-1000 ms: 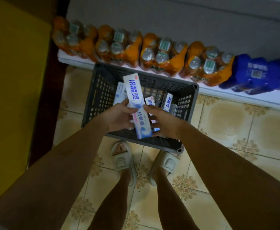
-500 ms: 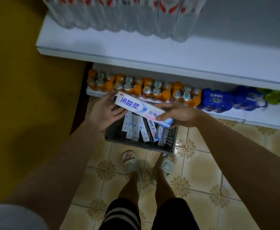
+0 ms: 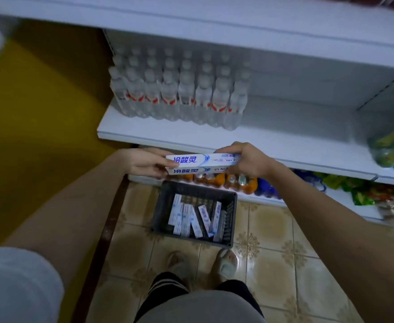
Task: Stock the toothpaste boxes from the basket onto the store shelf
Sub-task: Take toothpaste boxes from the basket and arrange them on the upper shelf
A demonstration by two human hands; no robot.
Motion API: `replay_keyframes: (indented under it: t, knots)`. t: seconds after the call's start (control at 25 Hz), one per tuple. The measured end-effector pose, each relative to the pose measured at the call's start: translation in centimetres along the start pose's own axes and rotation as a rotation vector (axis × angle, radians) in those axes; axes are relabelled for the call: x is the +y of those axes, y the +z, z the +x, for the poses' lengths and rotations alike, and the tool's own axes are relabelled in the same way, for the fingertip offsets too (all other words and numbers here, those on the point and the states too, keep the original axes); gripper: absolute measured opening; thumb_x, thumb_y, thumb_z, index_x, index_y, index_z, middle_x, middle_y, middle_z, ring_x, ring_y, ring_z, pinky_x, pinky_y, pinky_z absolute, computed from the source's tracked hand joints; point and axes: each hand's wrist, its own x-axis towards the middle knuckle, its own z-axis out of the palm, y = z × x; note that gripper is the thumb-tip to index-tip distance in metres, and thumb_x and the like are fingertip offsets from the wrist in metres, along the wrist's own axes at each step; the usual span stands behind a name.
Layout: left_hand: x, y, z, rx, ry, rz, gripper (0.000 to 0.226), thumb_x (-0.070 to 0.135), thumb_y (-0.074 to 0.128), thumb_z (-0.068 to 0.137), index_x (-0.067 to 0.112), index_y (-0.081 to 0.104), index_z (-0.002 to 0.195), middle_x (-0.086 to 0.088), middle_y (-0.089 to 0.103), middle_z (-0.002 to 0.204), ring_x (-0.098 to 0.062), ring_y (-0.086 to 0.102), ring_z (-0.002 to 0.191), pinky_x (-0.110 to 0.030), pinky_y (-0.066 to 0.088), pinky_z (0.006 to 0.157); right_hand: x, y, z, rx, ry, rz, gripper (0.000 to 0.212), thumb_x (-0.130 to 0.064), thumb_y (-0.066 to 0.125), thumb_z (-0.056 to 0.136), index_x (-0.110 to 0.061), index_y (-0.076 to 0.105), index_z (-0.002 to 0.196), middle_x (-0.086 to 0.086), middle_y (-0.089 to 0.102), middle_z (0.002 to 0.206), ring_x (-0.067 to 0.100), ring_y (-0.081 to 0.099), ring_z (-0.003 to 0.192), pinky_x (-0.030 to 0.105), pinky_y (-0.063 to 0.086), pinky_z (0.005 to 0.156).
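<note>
A white and blue toothpaste box [image 3: 200, 163] is held level between both hands, just in front of the white shelf's edge [image 3: 291, 145]. My left hand [image 3: 148, 163] grips its left end and my right hand [image 3: 245, 159] grips its right end from above. Below on the tiled floor stands the dark grey basket [image 3: 163, 206] with several more toothpaste boxes [image 3: 191, 217] lying in it. The bare stretch of the middle shelf lies to the right of the water bottles.
Rows of clear water bottles [image 3: 179, 94] fill the left of the middle shelf. Orange drink packs [image 3: 226, 179] and blue packs [image 3: 268, 187] line the bottom shelf; green snack bags [image 3: 392, 150] sit at the right. A yellow wall [image 3: 39, 136] stands on the left. My feet are behind the basket.
Both hands have lifted the toothpaste box from above the basket up to the middle shelf's edge and turned it level. My view has tilted upward.
</note>
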Motion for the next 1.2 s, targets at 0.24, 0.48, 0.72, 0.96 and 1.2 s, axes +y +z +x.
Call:
replay_keyframes:
  t: [0.24, 0.48, 0.72, 0.96, 1.2]
  knots:
    - [8.9, -0.6, -6.4, 0.085, 0.253, 0.035, 0.059, -0.006, 0.072, 0.074, 0.008, 0.056, 0.129, -0.013, 0.060, 0.126, -0.021, 0.061, 0.114, -0.027, 0.056, 0.087, -7.7, -5.7, -3.5, 0.140, -0.046, 0.000, 0.065, -0.038, 0.076, 0.082, -0.032, 0.045, 0.139, -0.007, 0.051, 0.127, 0.016, 0.053, 0.116, 0.028, 0.046, 0.094]
    - [19.0, 2.1, -14.4, 0.116, 0.572, 0.008, 0.045, -0.018, 0.059, 0.075, 0.009, 0.058, 0.112, -0.015, 0.063, 0.114, -0.020, 0.070, 0.095, -0.027, 0.060, 0.075, -14.5, -12.0, -8.1, 0.503, -0.267, 0.107, 0.050, -0.025, 0.075, 0.085, -0.020, 0.044, 0.124, 0.003, 0.059, 0.108, 0.023, 0.066, 0.084, 0.036, 0.061, 0.062]
    - [28.9, 9.6, -24.2, 0.111, 0.839, 0.120, 0.076, 0.011, 0.096, 0.041, 0.012, 0.063, 0.110, -0.011, 0.070, 0.107, -0.021, 0.070, 0.097, -0.033, 0.060, 0.077, -19.4, -19.6, -17.0, 0.750, -0.571, 0.138, 0.042, -0.020, 0.075, 0.085, -0.017, 0.048, 0.117, -0.005, 0.060, 0.106, 0.014, 0.065, 0.083, 0.034, 0.061, 0.067]
    - [36.7, 21.0, -29.0, 0.144, 1.000, 0.227, 0.092, 0.018, 0.100, 0.029, 0.012, 0.063, 0.113, -0.006, 0.073, 0.104, -0.018, 0.071, 0.094, -0.026, 0.058, 0.071, -19.5, -28.9, -28.0, 0.882, -0.646, -0.023, 0.040, -0.026, 0.074, 0.086, -0.022, 0.049, 0.118, -0.008, 0.062, 0.097, 0.002, 0.063, 0.077, 0.017, 0.052, 0.062]
    - [42.1, 29.3, -29.3, 0.261, 1.084, 0.220, 0.058, -0.008, 0.071, 0.068, 0.007, 0.060, 0.123, -0.020, 0.065, 0.113, -0.026, 0.073, 0.084, -0.028, 0.060, 0.070, -18.8, -36.7, -33.9, 0.953, -0.613, -0.112, 0.041, -0.027, 0.074, 0.085, -0.025, 0.049, 0.118, -0.005, 0.058, 0.108, 0.011, 0.063, 0.077, 0.019, 0.050, 0.059]
